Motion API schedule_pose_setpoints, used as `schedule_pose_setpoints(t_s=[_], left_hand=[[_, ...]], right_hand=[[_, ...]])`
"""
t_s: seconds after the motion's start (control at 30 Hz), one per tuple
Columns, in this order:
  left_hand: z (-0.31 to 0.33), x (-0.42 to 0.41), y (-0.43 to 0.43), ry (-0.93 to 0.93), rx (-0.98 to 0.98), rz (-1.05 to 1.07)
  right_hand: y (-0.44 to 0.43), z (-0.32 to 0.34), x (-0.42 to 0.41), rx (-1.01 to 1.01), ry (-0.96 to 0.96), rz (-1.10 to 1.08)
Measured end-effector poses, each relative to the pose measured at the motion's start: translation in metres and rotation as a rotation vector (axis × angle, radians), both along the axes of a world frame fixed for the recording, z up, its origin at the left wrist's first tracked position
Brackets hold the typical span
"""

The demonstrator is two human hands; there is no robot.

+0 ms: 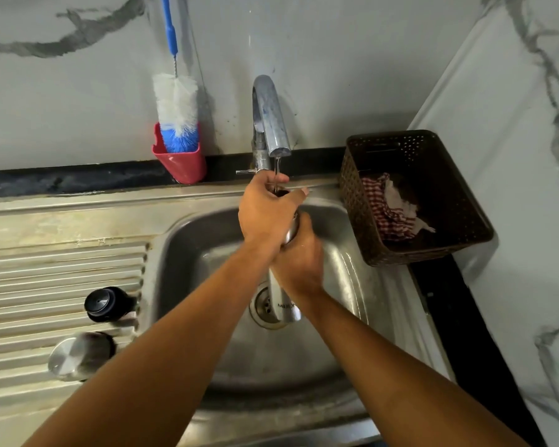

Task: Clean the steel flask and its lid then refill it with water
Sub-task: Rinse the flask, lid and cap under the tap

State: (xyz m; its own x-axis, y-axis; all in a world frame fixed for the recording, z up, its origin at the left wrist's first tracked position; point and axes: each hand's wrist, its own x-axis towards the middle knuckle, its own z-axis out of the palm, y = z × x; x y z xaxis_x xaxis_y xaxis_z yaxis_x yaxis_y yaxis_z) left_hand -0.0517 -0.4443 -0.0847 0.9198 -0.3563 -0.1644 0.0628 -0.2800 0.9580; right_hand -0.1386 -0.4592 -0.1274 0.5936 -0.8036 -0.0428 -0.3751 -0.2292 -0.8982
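Filling: steel flask [286, 306] over sink [188, 240], mouth under tap [270, 124] trickle; likely rinse.
Left grip [265, 214]: wrapped round flask neck.
Right grip [300, 259]: wrapped round flask body.
Next: swirl, empty; lid [78, 354] lies on drainboard.

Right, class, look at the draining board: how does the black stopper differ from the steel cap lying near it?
The black stopper is dark and plastic-looking; the steel cap is silvery and reflective. The steel cap looks wider than the black stopper. The black stopper lies farther from the camera, the steel cap nearer. Both are round and rest on the ridged draining board.
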Motion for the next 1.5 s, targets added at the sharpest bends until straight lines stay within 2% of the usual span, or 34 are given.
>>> schedule_pose_setpoints(t_s=[0.1, 0.17, 0.27, 0.33, 0.37, 0.53, 0.63, 0.67, 0.8, 0.87, 0.93, 1.03, 1.07, 1.17, 1.27, 1.4, 1.5], left_hand=[[0.007, 0.018, 0.010, 0.217, -0.146, -0.265], [0.013, 0.028, 0.016, 0.304, -0.253, -0.399], [0.017, 0.041, 0.023, 0.428, -0.377, -0.528], [0.018, 0.042, 0.025, 0.469, -0.414, -0.536], [0.019, 0.039, 0.024, 0.481, -0.413, -0.514], [0.003, 0.018, 0.025, 0.357, -0.187, -0.342], [-0.006, 0.006, 0.035, 0.471, -0.164, -0.235], [-0.010, 0.005, 0.041, 0.506, -0.156, -0.239], [-0.028, 0.005, 0.066, 0.531, -0.028, -0.357], [-0.033, 0.002, 0.071, 0.570, 0.032, -0.378], [-0.034, -0.003, 0.071, 0.602, 0.039, -0.382], [-0.038, -0.007, 0.070, 0.596, 0.061, -0.397], [-0.039, -0.009, 0.071, 0.597, 0.046, -0.391], [-0.044, -0.008, 0.073, 0.593, 0.060, -0.419], [-0.051, -0.004, 0.076, 0.582, 0.122, -0.451], [-0.055, 0.001, 0.082, 0.605, 0.156, -0.502], [-0.059, 0.002, 0.085, 0.597, 0.214, -0.532]], right_hand=[[-0.015, 0.000, 0.000, 0.283, -0.151, 0.189], [-0.023, 0.006, 0.001, 0.392, -0.228, 0.307], [-0.027, 0.013, 0.001, 0.633, -0.268, 0.450], [-0.027, 0.016, -0.001, 0.756, -0.272, 0.499], [-0.026, 0.016, -0.002, 0.746, -0.259, 0.509], [-0.020, 0.001, -0.010, 0.366, -0.085, 0.460], [-0.023, -0.013, -0.014, -0.011, 0.126, 0.371], [-0.028, -0.016, -0.015, -0.057, 0.170, 0.325], [-0.040, -0.020, -0.026, 0.106, -0.030, -0.043], [-0.034, -0.025, -0.026, 0.155, 0.006, 0.101], [-0.031, -0.035, -0.026, 0.108, 0.066, 0.244], [-0.037, -0.037, -0.024, 0.192, 0.006, 0.014], [-0.035, -0.039, -0.025, 0.241, -0.018, 0.018], [-0.029, -0.045, -0.027, 0.259, 0.022, 0.235], [-0.037, -0.047, -0.028, 0.331, 0.021, 0.038], [-0.036, -0.052, -0.032, 0.396, 0.085, 0.167], [-0.041, -0.055, -0.031, 0.498, 0.071, -0.033]])
